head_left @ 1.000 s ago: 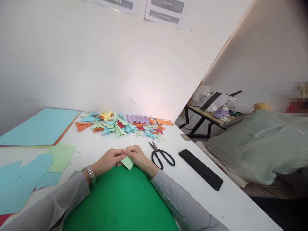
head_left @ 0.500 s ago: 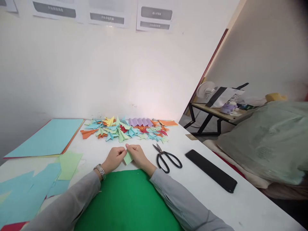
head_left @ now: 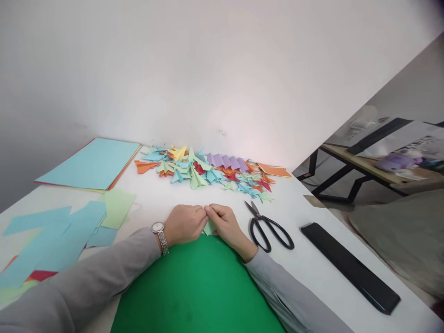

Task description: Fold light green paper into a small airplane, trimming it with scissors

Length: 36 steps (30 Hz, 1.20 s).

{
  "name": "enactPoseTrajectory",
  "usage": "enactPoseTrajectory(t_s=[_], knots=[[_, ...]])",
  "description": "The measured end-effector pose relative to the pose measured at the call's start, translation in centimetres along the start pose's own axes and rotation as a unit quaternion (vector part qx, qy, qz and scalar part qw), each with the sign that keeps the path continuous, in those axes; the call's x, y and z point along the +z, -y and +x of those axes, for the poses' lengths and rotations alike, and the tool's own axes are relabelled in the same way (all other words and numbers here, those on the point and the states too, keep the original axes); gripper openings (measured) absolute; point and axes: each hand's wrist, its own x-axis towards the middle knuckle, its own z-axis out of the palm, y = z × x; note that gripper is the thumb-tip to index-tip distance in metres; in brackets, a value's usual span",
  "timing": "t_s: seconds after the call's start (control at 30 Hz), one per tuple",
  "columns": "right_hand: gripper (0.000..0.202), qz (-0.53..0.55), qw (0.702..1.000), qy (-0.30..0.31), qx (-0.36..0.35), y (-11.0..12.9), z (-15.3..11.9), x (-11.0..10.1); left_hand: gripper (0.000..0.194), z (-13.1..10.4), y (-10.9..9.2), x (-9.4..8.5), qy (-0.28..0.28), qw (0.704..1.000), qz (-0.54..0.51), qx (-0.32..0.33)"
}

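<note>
Both hands meet at the far edge of a green mat [head_left: 194, 286] on a white table [head_left: 312, 273]. My left hand [head_left: 185, 224], with a metal watch on its wrist, and my right hand [head_left: 225, 224] pinch a small folded piece of light green paper [head_left: 210, 227] between their fingertips. Only a small corner of the paper shows below the fingers. Black scissors [head_left: 268, 226] lie just right of my right hand.
A heap of folded coloured paper shapes [head_left: 204, 171] lies along the wall. A stack of blue sheets [head_left: 92, 162] and loose blue and green offcuts [head_left: 62, 231] lie on the left. A long black case [head_left: 350, 268] lies on the right. Beyond the table edge stands a side table [head_left: 374, 166].
The view has swung down and left. The hands have closed in over the green paper, so less of it shows than before.
</note>
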Motion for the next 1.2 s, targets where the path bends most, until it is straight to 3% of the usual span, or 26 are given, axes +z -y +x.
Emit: enactPoseTrajectory(t_s=[0.4,0.67,0.93,1.1,1.2], knots=[[0.044,-0.035,0.997,-0.02,-0.059,-0.1,0.3,0.1,0.03,0.2,0.3,0.2,-0.046,0.997,-0.064,-0.002],[0.044,-0.001,0.999,-0.047,-0.023,-0.3,0.6,0.2,0.034,0.6,0.0,0.3,-0.08,0.987,-0.126,-0.058],[0.048,0.036,0.999,-0.037,-0.007,-0.5,1.2,0.0,0.038,0.9,0.4,0.8,-0.098,0.975,-0.182,-0.079],[0.048,0.13,0.99,0.008,0.052,-0.8,1.4,-0.3,0.041,1.0,0.6,0.5,-0.111,0.966,-0.213,-0.098],[0.048,0.217,0.971,-0.045,0.094,-1.4,1.8,-0.8,0.045,1.0,0.8,0.0,-0.124,0.943,-0.268,-0.152]])
